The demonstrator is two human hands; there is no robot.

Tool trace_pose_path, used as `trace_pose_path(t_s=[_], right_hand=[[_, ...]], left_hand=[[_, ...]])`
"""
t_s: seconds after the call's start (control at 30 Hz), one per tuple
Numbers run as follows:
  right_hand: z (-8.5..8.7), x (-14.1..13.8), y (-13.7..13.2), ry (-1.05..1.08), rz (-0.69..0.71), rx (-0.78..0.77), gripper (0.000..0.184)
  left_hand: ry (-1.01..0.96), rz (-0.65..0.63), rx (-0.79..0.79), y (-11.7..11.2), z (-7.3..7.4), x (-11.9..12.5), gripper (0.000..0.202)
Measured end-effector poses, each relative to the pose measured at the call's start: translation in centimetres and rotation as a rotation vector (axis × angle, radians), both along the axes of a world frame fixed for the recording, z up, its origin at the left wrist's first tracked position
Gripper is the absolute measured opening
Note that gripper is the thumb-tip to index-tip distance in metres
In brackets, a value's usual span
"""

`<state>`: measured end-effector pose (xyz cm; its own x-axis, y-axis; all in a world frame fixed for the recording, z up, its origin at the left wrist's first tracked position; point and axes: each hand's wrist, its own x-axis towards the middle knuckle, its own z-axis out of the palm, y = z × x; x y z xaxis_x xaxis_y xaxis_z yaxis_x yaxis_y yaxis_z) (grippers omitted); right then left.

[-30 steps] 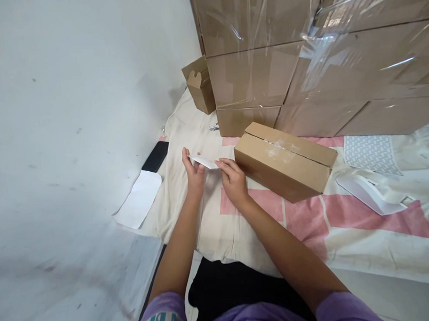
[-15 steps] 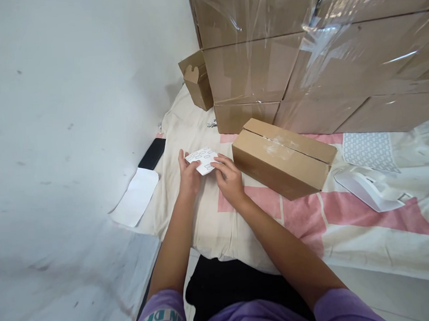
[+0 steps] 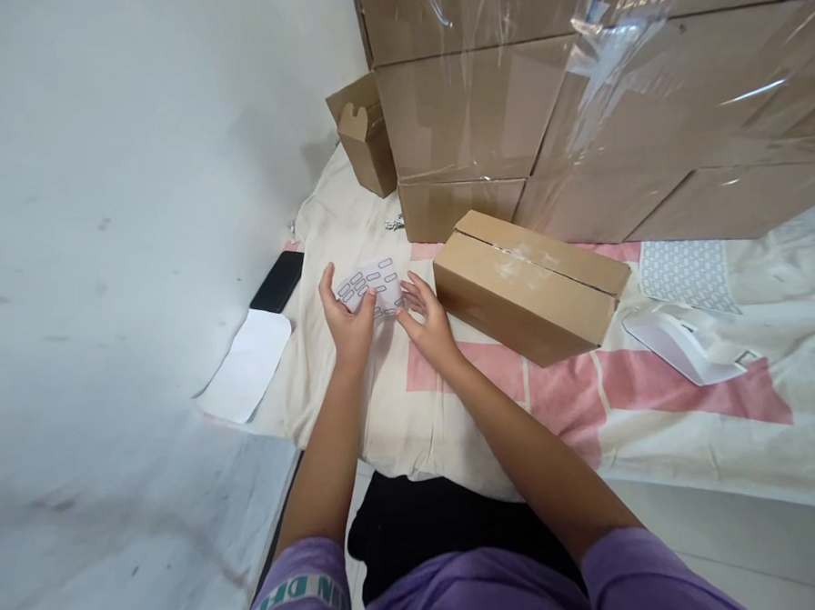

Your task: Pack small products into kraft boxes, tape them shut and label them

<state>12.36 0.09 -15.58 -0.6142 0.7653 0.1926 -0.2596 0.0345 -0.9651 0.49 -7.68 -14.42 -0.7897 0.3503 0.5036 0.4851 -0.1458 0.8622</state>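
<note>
Between my hands is a small white sheet (image 3: 384,288) printed with several dark-outlined oblong shapes, its face tilted toward me. My left hand (image 3: 351,322) holds its left side, the thumb over the front and the other fingers reaching up behind. At the right edge, the fingertips of my right hand (image 3: 430,326) pinch the sheet, thumb at the lower corner. A closed cardboard box (image 3: 529,285) lies just right of my right hand, apart from it.
Tall stacked cartons (image 3: 466,111) in clear film stand behind. A small open box (image 3: 369,152) leans by them. Left are a black flat object (image 3: 278,282) and white paper (image 3: 247,363); right, a white folded piece (image 3: 686,345) and a patterned sheet (image 3: 685,272). A patterned cloth (image 3: 455,430) lies beneath.
The sheet has turned to face me more, and its printed shapes show larger. My left fingers have spread upward. The whole view has shifted slightly.
</note>
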Motion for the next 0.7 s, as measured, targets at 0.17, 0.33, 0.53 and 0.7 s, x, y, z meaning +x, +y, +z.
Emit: trace_pose_path(t_s=[0.17, 0.33, 0.53, 0.7], right_hand=[[0.5, 0.1, 0.1, 0.029, 0.085, -0.183, 0.026], [0.9, 0.4, 0.2, 0.087, 0.153, -0.287, 0.028], [0.6, 0.2, 0.1, -0.082, 0.114, -0.242, 0.026], [0.7, 0.2, -0.1, -0.131, 0.028, -0.225, 0.026]], left_hand=[[-0.056, -0.160, -0.055, 0.0, 0.2, 0.9, 0.074], [-0.099, -0.239, -0.086, -0.2, 0.3, 0.3, 0.068], [0.022, -0.583, -0.492, -1.9, 1.3, -1.4, 0.046], [0.313, -0.348, -0.530, -1.7, 0.8, -1.3, 0.062]])
